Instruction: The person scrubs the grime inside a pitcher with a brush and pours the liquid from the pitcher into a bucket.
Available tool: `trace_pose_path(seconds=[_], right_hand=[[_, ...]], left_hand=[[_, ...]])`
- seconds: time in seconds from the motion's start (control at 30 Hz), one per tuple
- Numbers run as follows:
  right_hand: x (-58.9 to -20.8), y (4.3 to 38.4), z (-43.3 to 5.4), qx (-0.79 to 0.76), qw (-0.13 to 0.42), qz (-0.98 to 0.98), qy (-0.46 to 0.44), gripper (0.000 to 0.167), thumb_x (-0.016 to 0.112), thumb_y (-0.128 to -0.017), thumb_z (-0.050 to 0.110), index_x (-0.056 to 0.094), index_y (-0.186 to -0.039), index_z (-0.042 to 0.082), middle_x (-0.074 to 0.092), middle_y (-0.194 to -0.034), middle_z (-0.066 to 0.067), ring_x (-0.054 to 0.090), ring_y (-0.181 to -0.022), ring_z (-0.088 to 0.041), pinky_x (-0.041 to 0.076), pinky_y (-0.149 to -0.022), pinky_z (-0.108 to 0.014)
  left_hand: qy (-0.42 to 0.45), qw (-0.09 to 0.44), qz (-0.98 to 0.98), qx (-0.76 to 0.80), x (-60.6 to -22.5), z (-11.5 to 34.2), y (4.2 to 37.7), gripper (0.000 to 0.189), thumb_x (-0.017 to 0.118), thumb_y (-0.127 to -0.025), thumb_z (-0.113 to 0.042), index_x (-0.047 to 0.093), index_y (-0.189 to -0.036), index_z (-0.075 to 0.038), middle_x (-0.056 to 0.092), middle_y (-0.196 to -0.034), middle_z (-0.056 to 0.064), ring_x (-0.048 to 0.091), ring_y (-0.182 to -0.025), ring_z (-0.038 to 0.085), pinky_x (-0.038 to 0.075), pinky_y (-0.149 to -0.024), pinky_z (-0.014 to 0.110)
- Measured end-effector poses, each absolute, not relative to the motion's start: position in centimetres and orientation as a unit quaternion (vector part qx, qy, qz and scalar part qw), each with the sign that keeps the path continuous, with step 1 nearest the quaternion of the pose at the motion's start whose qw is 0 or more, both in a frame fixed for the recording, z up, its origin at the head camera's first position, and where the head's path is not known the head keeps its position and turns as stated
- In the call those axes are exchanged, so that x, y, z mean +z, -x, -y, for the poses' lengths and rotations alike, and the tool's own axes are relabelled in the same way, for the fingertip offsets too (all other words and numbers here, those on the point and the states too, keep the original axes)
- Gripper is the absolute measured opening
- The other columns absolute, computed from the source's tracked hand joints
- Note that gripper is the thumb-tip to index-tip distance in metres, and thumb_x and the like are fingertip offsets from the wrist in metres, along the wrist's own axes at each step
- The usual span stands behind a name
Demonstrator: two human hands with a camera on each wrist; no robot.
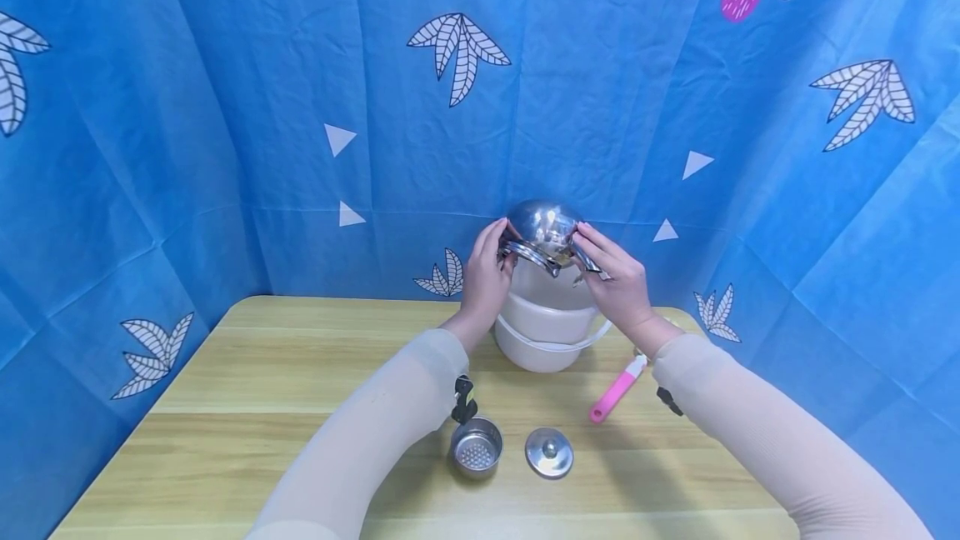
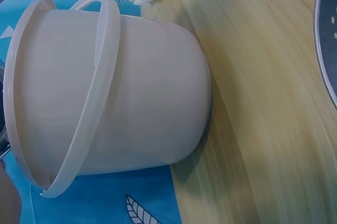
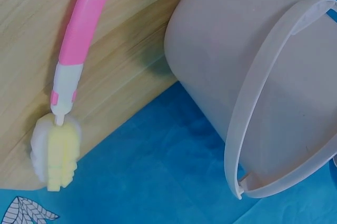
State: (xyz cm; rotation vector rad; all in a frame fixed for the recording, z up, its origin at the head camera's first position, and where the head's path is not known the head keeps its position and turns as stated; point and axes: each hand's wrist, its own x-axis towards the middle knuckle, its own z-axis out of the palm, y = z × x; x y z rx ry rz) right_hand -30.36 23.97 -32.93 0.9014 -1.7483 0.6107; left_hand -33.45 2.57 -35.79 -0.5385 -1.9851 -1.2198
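A shiny stainless steel teapot is tipped over above the mouth of a white plastic bucket. On its left side my left hand grips it near a curved metal band. My right hand holds the opposite side, fingers over a metal part whose kind I cannot make out. The teapot's opening is turned downward and hidden. In the left wrist view the bucket fills the middle; only slivers of hands show at the left edge.
A perforated metal strainer basket and a round metal lid lie near the table's front. Right of the bucket is a pink-handled brush with a yellow and white sponge head. A blue patterned curtain surrounds the table.
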Motion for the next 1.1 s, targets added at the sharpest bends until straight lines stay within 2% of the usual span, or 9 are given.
trace_pose_path(seconds=[0.7,1.1], right_hand=[[-32.78,30.57,-24.1,0.246,0.523,0.713,-0.397,0.051,0.08,-0.071,-0.017,0.072,-0.119,-0.001,0.065,-0.129,-0.017,0.063,-0.118,-0.036,0.044,-0.105,-0.023],[-32.54,30.49,-24.13,0.23,0.529,0.709,-0.405,0.052,0.081,-0.07,-0.019,0.072,-0.118,-0.002,0.066,-0.128,-0.018,0.063,-0.118,-0.036,0.046,-0.105,-0.025]], left_hand=[[0.207,0.365,0.777,-0.469,-35.79,-2.53,33.4,0.063,0.07,-0.088,0.006,0.048,-0.146,-0.006,0.047,-0.15,0.009,0.052,-0.132,0.028,0.043,-0.107,0.025],[0.219,0.369,0.771,-0.47,-35.76,-2.44,33.29,0.066,0.069,-0.087,0.009,0.046,-0.148,-0.006,0.046,-0.15,0.01,0.053,-0.13,0.029,0.047,-0.102,0.021]])
